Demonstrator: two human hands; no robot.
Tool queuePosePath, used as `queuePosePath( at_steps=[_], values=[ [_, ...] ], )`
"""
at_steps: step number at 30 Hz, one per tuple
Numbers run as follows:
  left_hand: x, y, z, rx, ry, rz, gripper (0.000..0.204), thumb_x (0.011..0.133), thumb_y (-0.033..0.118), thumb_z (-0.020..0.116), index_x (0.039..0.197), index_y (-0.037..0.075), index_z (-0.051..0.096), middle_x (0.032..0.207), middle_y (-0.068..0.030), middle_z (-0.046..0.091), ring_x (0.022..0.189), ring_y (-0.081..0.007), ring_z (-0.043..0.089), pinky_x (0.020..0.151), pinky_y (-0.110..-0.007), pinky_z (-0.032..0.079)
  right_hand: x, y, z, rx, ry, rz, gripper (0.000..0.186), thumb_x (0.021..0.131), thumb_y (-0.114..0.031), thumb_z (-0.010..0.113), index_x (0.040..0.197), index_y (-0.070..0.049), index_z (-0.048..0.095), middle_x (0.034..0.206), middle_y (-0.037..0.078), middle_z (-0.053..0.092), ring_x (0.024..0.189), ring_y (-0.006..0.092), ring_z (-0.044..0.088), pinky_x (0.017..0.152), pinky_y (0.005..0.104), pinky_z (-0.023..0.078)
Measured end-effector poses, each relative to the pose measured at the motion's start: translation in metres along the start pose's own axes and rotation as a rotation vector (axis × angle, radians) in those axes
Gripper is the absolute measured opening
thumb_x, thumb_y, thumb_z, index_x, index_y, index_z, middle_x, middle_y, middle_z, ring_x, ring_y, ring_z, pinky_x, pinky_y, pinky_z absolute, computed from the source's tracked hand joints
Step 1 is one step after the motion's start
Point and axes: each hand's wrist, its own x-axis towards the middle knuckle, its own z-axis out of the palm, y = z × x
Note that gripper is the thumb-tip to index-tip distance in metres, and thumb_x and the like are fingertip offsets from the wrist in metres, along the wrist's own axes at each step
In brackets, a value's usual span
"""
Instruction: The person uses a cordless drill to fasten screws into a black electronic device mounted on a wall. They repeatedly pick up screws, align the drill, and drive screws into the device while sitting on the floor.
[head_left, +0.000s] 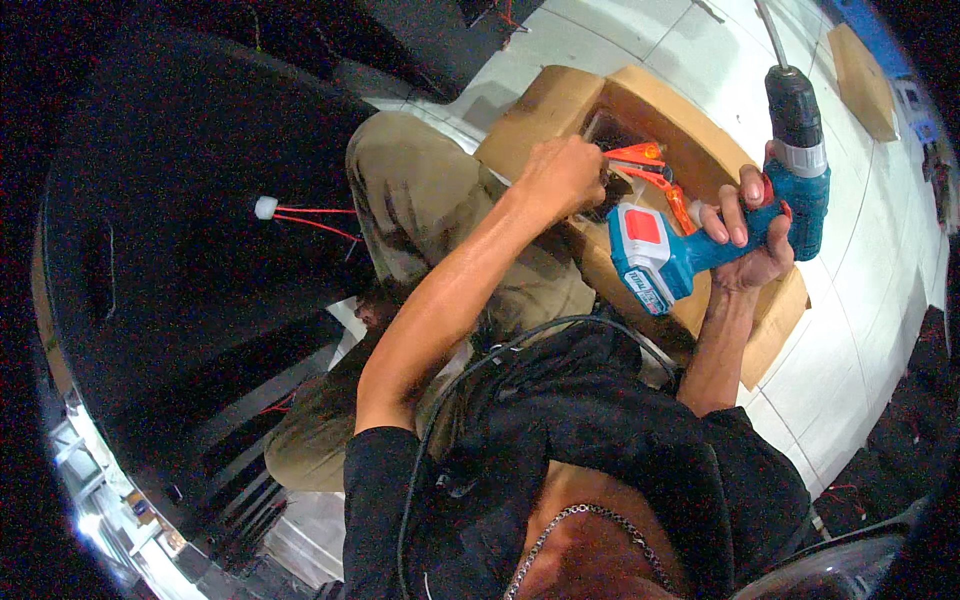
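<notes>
Teal drill [745, 215] gripped in right hand [748, 235], fingers [728, 215] wrapped round handle, bit up; white battery with red patch below fingers. Left hand [562, 172] clenched inside wooden box [700, 140], orange clamp [650, 170] just beside. White tiled floor [870, 300] beneath.

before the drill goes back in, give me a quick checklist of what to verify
1. Right hand has a firm grip on the blue drill: ok.
2. Long bit seated in the chuck: ok, pointing up and away from the work.
3. Left hand out of the drill's path: not ok, it is inside the wooden box.
4. Orange pliers out of the way: not ok, they lie in the opening by the left hand.
5. What the left hand holds: cannot tell, hidden.
6. Box steady on the floor: cannot tell.
</notes>
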Motion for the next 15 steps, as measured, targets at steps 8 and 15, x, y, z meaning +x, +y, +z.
queuePosePath(
  at_steps=[8,15],
  values=[
    [-0.042,-0.003,-0.079,-0.746,0.278,-0.016,0.022,0.081,0.021,0.069,0.089,0.001,0.07,0.079,-0.0025,0.067,0.073,-0.0093,0.059,0.067,-0.026,0.048,0.011,-0.007,0.007,-0.023,0.011,0.095,0.048,0.078,-0.028,0.072,0.106,0.001,0.045,0.09,0.007,0.052,0.056,0.012,0.05,0.05,0.0307,0.042],
    [-0.1,0.003,-0.169,-0.763,0.535,0.046,0.02,0.079,0.018,0.074,0.088,0.001,0.071,0.073,0.0019,0.064,0.067,-0.0037,0.053,0.06,-0.021,0.041,0.015,-0.015,0.014,-0.004,-0.027,0.382,0.048,0.068,-0.026,0.076,0.096,0.003,0.051,0.077,0.006,0.053,0.049,0.0146,0.05,0.048,0.0313,0.041]
  ],
)
